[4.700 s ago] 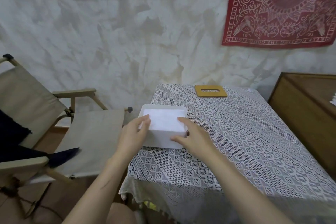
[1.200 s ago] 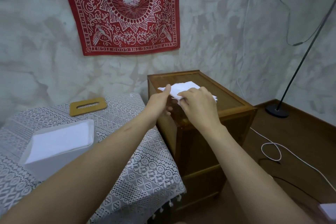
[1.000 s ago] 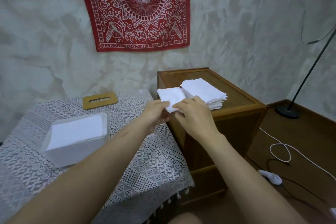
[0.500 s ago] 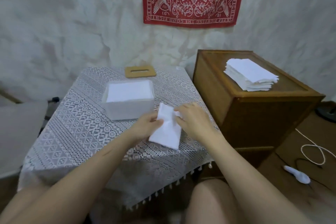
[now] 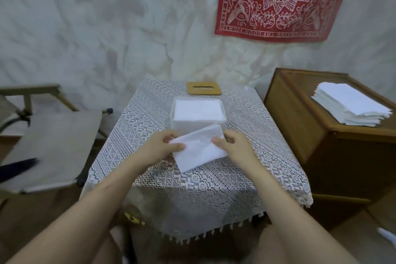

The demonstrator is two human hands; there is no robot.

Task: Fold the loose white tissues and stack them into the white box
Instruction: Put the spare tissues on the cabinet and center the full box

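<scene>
Fingers of the left hand and the right hand are pinching opposite edges of one thin white paper tissue, turning it crosswise over the lace-covered table, just before the white rectangular box. Having left the white tissue pile on the brown wooden cabinet, it is being readied for folding.

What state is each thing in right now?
white box: open, lid off, white tissues inside.
wooden lid: flat on the table, behind the box.
tissue: held in front of the box, not in it.
left hand: pinches the tissue.
right hand: pinches the tissue.
tissue stack: on the wooden cabinet, untouched.
</scene>
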